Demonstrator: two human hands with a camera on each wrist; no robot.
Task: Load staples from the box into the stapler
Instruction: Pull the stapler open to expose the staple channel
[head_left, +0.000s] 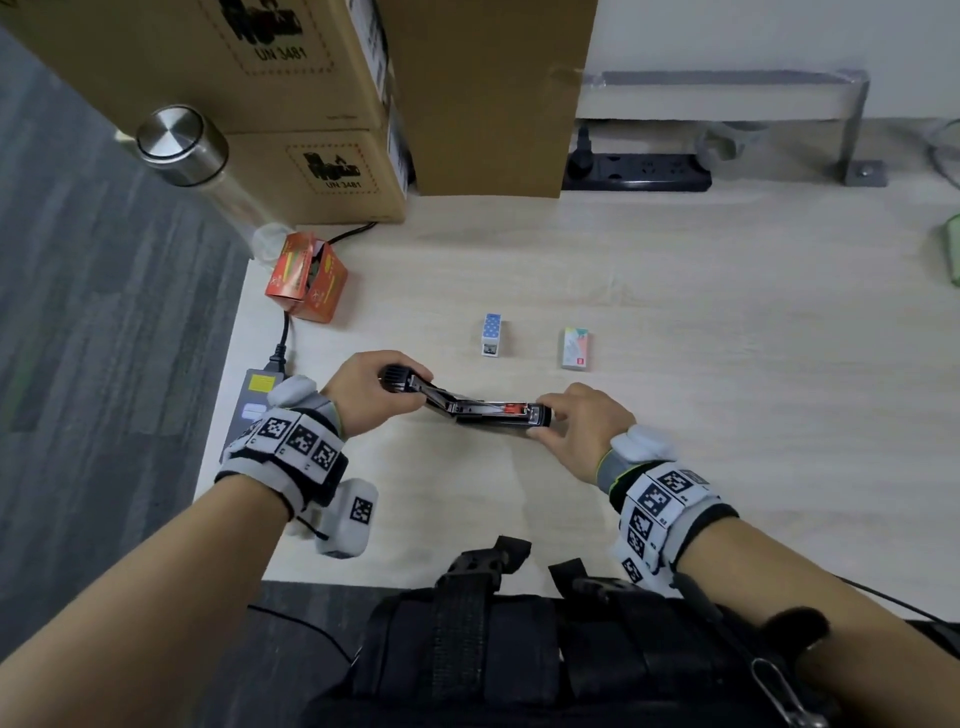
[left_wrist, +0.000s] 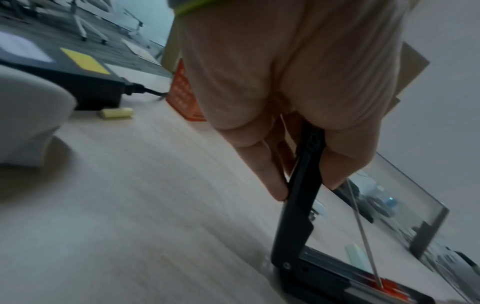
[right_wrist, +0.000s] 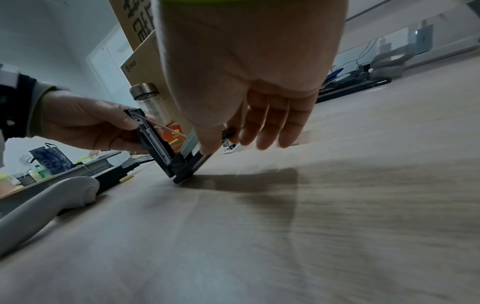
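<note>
A black stapler (head_left: 483, 410) lies open on the pale wooden table (head_left: 675, 467) in front of me. My left hand (head_left: 387, 387) grips its lid (left_wrist: 298, 205), swung up and back to the left. My right hand (head_left: 558, 421) pinches the front end of the base between thumb and index finger, the other fingers (right_wrist: 270, 123) loosely extended. The magazine channel faces up, showing an orange pusher (head_left: 511, 409) near the front. A thin spring rod (left_wrist: 363, 236) runs from lid to pusher. Two small staple boxes stand beyond: a blue one (head_left: 492, 334) and a pale one (head_left: 575, 348).
An orange carton (head_left: 306, 278), a steel-capped bottle (head_left: 182, 145) and stacked cardboard boxes (head_left: 311, 171) stand at the back left. A black power adapter (head_left: 254, 405) lies at the table's left edge, a power strip (head_left: 639, 174) along the back. A grey device (right_wrist: 52, 201) rests near my left wrist.
</note>
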